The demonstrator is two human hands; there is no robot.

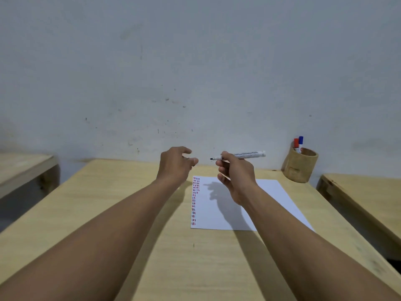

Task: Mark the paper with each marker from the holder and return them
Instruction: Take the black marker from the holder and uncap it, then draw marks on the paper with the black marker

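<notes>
Right-hand grip: the right hand (235,177) pinches the front end of an uncapped marker (240,155) between thumb and fingers, closed firmly on the barrel.
Marker axis: nearly level, running left to right — black tip toward the left hand, white tail toward the holder.
Left hand: the left hand (176,164) hovers just left of the tip, fingers curled loosely; something small and dark shows between the fingertips, probably the cap, though it is too small to be sure.
Paper: the paper (234,209) lies flat on the table (134,213), directly below and nearer than the right hand; a column of short red, blue and dark strokes runs down its left edge.
Holder: the wooden holder (300,165) stands at the far right, well apart from the grip, with a red marker (296,142) and a blue marker (301,140) upright in it.
Deciding relation: the tip points left while the paper is below — so marking calls for tilting the tip down, and the right hand is the nearer one.
</notes>
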